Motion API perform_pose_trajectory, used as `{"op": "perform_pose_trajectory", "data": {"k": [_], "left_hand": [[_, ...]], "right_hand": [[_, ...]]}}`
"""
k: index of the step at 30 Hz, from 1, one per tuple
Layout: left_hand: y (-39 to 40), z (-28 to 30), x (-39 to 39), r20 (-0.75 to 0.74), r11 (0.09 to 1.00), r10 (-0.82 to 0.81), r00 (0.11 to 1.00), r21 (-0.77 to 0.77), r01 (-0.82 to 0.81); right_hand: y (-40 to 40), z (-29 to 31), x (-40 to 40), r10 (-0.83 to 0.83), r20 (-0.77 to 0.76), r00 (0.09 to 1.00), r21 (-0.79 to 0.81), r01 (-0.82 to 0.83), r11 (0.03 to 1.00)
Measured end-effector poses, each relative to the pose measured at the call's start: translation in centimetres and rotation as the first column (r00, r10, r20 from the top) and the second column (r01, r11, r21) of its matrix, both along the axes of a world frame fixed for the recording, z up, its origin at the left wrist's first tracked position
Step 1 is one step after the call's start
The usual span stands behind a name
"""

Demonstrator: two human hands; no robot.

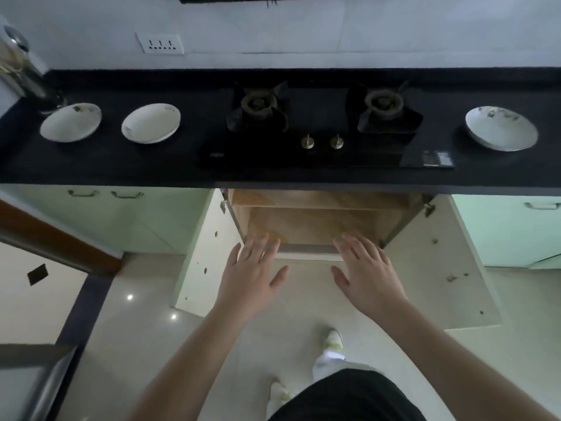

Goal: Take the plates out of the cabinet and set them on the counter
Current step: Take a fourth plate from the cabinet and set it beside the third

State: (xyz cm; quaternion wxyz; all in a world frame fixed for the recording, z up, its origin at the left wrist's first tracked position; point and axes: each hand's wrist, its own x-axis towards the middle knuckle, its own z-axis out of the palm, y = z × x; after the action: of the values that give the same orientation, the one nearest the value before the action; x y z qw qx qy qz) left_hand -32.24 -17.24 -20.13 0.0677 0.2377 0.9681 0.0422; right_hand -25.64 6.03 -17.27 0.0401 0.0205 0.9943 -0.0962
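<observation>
Three white plates rest on the black counter [106, 165]: one at the far left [70, 122], a second beside it [151, 123], and a third at the far right [501, 132]. Below the stove the cabinet [312, 223] stands with both doors swung wide, and its wooden inside shows no plates. My left hand [252, 275] and my right hand [364, 271] hover side by side in front of the cabinet's lower edge, palms down, fingers spread, holding nothing.
A two-burner gas stove [318, 126] with two brass knobs fills the counter's middle. A metal kettle [24, 71] stands at the back left. The open doors [209, 253] [440, 268] jut out on both sides of my hands. My feet are on the tiled floor.
</observation>
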Motion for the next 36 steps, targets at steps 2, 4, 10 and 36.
{"op": "perform_pose_trajectory", "data": {"k": [2,4,10,36], "left_hand": [[0.9,-0.6,-1.5,0.024,1.0,-0.022,0.999,-0.021,0.022],[1.5,-1.3,-3.1,0.055,0.999,-0.027,0.998,-0.037,0.029],[4.8,-5.7,-7.8,0.086,0.996,0.015,0.996,-0.083,-0.008],[11.9,-38.3,-25.7,-0.228,0.97,0.039,0.973,0.243,0.018]], "right_hand": [[0.6,-0.7,-1.0,-0.017,0.007,1.0,-0.002,0.017,1.0],[1.0,-1.8,-2.3,-0.036,0.015,0.999,0.002,0.036,0.999],[3.7,-7.1,-8.4,-0.036,0.109,0.993,-0.014,0.037,0.999],[5.9,-37.8,-27.5,-0.048,-0.225,0.973,0.153,0.084,0.985]]}}
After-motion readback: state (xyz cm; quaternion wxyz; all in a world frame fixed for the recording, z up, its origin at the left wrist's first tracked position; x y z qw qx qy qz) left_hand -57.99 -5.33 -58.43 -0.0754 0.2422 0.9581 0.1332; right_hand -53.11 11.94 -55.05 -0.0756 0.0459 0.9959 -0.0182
